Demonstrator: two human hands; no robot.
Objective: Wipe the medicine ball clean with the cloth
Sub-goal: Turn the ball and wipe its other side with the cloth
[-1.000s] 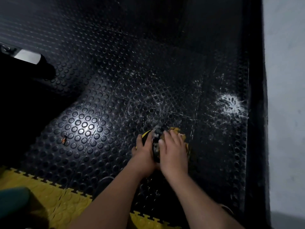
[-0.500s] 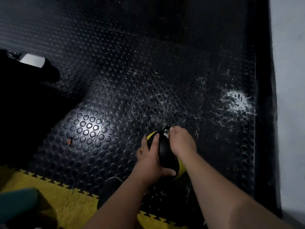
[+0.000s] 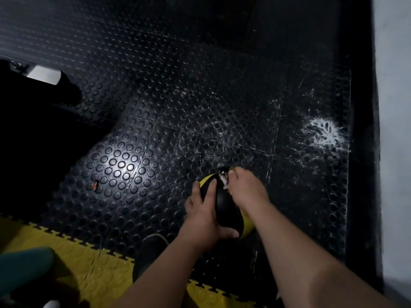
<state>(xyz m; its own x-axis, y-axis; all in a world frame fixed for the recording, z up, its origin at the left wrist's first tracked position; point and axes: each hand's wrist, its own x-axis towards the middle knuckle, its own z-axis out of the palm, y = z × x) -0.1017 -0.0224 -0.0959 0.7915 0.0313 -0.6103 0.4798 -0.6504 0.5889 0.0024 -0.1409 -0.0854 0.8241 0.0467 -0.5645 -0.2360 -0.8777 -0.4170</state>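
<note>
- Pretty dim overall — one bright glare patch on the studded floor [image 3: 115, 167] left of centre.
- Left side and top sink into black shadow.
- Wide-angle bend at the edges; right wall [image 3: 393, 130] looks washed out.

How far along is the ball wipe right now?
Under way. The left hand grips the medicine ball steady while the right hand presses the cloth on its far top. How clean the ball is cannot be judged; its underside is hidden.

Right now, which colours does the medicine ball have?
The medicine ball is black with yellow panels, best seen in the head view.
</note>
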